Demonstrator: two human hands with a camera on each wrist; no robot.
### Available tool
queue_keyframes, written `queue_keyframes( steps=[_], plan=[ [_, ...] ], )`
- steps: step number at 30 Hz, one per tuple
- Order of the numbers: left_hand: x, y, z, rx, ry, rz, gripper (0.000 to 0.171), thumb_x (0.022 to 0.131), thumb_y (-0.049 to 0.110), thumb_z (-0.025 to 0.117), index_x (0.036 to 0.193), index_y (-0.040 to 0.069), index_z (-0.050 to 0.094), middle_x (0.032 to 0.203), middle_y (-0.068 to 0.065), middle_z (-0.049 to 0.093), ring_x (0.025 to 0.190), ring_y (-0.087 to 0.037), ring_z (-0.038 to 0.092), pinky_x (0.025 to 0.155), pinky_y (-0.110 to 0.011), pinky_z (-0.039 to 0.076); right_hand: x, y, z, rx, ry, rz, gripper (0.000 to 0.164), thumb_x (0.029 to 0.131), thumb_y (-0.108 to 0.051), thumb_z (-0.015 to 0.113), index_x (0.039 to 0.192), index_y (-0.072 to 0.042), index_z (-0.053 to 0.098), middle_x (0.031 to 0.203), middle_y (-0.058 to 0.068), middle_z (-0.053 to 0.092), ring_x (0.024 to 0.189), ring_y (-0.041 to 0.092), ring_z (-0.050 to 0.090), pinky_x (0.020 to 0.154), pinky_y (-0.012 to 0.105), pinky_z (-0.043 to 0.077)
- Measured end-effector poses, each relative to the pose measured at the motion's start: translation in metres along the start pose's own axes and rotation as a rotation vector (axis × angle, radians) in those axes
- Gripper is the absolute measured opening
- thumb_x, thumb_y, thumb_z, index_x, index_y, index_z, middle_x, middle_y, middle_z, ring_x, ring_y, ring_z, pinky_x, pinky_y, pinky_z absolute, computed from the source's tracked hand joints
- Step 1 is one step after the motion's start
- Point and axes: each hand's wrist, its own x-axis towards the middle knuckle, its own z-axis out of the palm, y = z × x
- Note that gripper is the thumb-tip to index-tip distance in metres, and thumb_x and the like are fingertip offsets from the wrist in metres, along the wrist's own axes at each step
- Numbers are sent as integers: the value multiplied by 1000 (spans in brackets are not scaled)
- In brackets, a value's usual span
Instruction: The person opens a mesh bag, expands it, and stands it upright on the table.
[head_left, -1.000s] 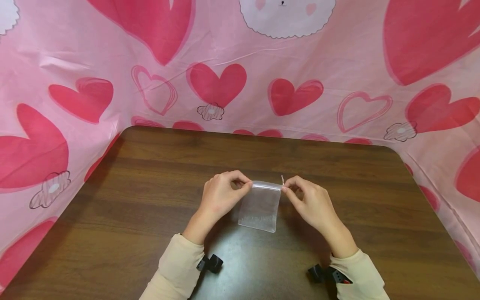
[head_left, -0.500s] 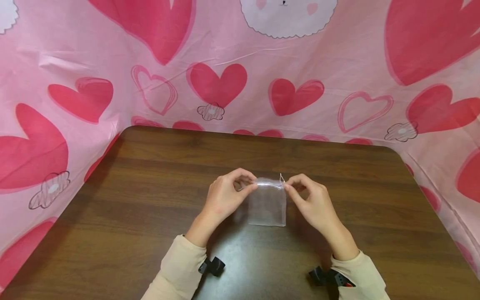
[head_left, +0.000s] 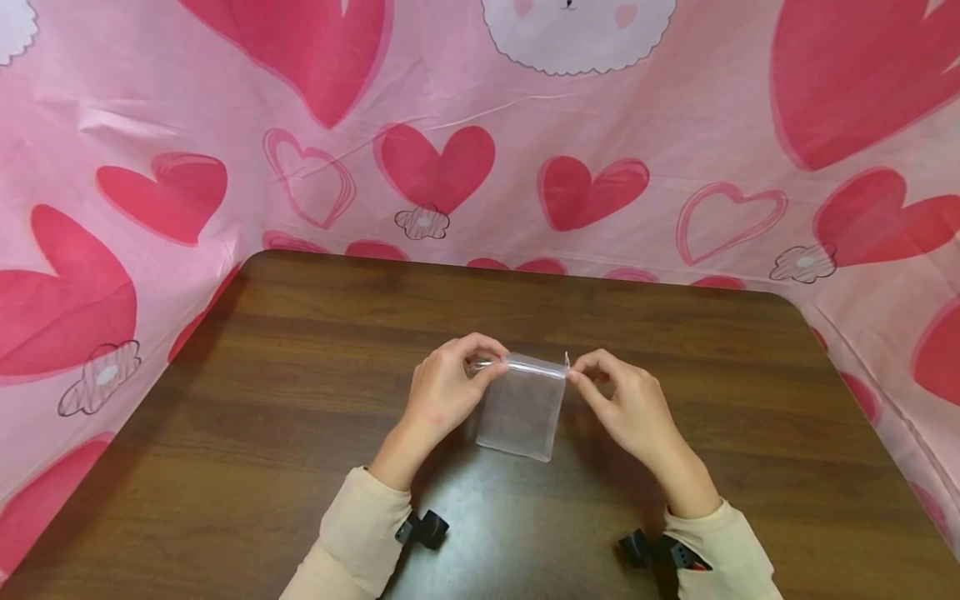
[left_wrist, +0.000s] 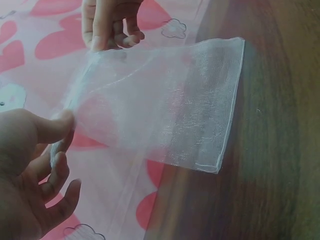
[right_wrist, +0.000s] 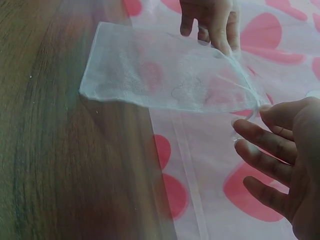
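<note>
A small sheer white organza drawstring pouch [head_left: 522, 412] hangs between both hands, its ribboned top edge stretched nearly level. At that top edge's left end, my left hand [head_left: 447, 385] pinches the pouch between thumb and forefinger. My right hand [head_left: 624, 400] pinches the opposite top corner, where a short loop of drawstring [head_left: 567, 360] sticks up. In the left wrist view the pouch [left_wrist: 150, 100] looks flat and see-through, with nothing visible inside. The right wrist view shows the right hand's thumb and forefinger at the cord end, the other fingers spread apart.
A dark wood-grain table [head_left: 337, 333] lies below the hands. Pink cloth with red hearts [head_left: 450, 67] hangs around its back and sides. Black wrist-worn cameras [head_left: 425, 528] sit at both beige sleeves [head_left: 360, 517].
The pouch swung right and squared up half a second ago, then tilted back left at its bottom. The left hand shifted slightly right, then back left. Both hands keep pinching the pouch.
</note>
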Motion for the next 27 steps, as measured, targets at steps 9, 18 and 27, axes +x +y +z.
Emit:
queue_keyframes(
  steps=[9, 18, 27],
  plan=[
    [-3, 5, 4, 33, -7, 6, 12, 89, 17, 74, 99, 25, 72, 85, 6, 62, 77, -10, 56, 67, -36, 45, 1, -2, -3, 19, -17, -14, 14, 86, -6, 76, 91, -13, 66, 84, -6, 69, 74, 10, 62, 65, 36, 52],
    [-3, 7, 6, -56, 38, 1, 10, 89, 20, 75, 97, 24, 72, 86, 10, 65, 73, -7, 58, 67, -32, 46, 2, -8, -1, 163, 37, 53, 16, 83, -1, 77, 94, -9, 69, 83, -3, 69, 72, 8, 58, 55, 21, 44],
    [-3, 8, 2, -116, 59, 8, 10, 89, 19, 75, 99, 21, 72, 90, 9, 69, 72, -9, 58, 69, -32, 47, 2, -8, 4, 140, -11, 80, 22, 84, -5, 78, 105, -4, 70, 86, 0, 71, 75, 12, 64, 68, 37, 54]
  ],
)
